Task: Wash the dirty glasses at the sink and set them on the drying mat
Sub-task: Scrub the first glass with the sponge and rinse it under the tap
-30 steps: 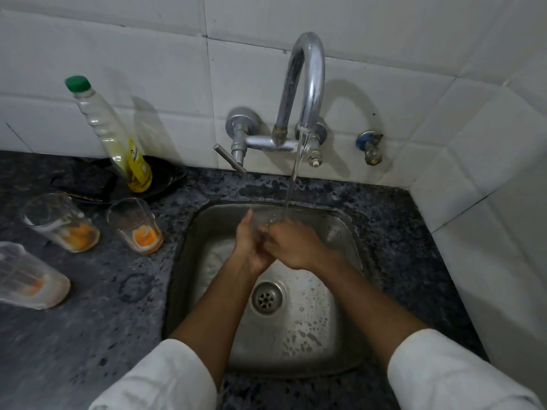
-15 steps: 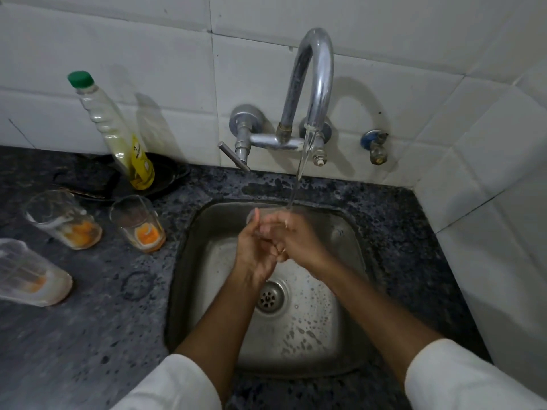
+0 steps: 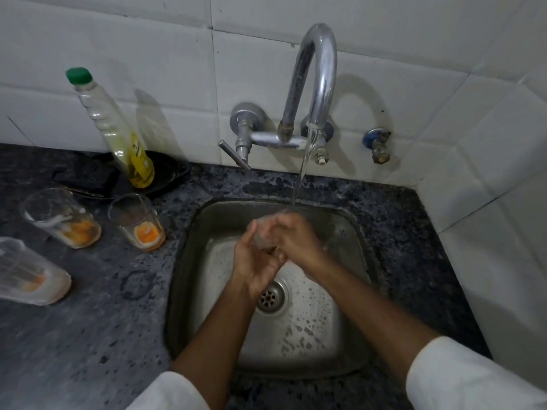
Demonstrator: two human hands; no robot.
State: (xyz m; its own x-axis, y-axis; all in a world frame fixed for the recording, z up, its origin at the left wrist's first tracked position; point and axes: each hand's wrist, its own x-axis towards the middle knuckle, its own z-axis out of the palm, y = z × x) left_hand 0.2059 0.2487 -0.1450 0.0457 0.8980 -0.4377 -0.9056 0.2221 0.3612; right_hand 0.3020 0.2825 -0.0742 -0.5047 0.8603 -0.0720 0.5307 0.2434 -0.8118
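glass under water (held), three dirty glasses waiting

A bottle with a green cap leans against the white wall tiles, holding a little yellow liquid at its base. It stands in a dark pan, which sits on the speckled worktop right against those tiles. Well to the right of the bottle, a small blue-topped valve juts from the wall.
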